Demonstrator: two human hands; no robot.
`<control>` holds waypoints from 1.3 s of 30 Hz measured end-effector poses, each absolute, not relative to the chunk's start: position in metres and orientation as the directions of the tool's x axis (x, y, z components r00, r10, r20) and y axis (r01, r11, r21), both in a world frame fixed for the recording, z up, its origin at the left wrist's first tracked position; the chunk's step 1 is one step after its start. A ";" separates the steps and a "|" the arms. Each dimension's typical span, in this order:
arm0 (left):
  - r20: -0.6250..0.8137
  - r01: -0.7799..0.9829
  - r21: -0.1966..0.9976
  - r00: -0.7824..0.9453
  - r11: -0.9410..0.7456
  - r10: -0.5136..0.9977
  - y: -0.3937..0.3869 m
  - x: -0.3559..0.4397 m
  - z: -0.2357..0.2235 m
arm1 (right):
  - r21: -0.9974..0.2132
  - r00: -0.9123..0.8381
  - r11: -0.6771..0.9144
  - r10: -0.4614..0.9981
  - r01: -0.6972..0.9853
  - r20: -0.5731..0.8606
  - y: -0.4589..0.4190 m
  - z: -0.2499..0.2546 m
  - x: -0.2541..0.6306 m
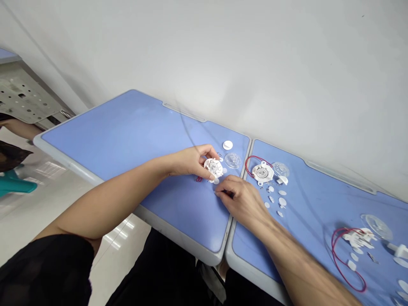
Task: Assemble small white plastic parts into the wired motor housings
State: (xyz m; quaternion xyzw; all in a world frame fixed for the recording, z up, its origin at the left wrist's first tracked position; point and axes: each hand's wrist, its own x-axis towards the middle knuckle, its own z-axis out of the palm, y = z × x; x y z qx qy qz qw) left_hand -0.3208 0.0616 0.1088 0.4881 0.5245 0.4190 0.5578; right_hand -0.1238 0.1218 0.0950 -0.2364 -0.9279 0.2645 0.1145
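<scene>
**My left grip (191, 161) holds a white plastic disc (213, 168) over the blue tabletop (127, 127).**
My right grip (239, 202) is pinched closed just beside the disc, and I cannot tell if anything is in it. A clear round cover (232, 160) lies near the disc. A white part with a red wire (261, 173) sits on the next tabletop (318, 199), with small white bits (274, 199) close by.

White plastic housing (213, 167), matt; clear plastic cover (232, 160), glossy; blue tabletop (143, 127), smooth.
</scene>
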 end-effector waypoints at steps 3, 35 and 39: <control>-0.171 0.049 0.985 0.095 0.167 0.981 0.062 -0.321 0.108 | -0.622 -0.849 0.698 0.519 0.354 0.099 0.123 0.099 -0.123; -0.206 0.038 0.978 0.093 0.203 0.974 0.062 -0.318 0.107 | -0.974 -0.682 0.113 0.730 0.194 -0.051 0.124 0.120 -0.122; -0.210 0.026 0.978 0.085 0.208 0.974 0.062 -0.317 0.107 | -0.973 -0.679 0.118 0.732 0.201 -0.052 0.124 0.119 -0.122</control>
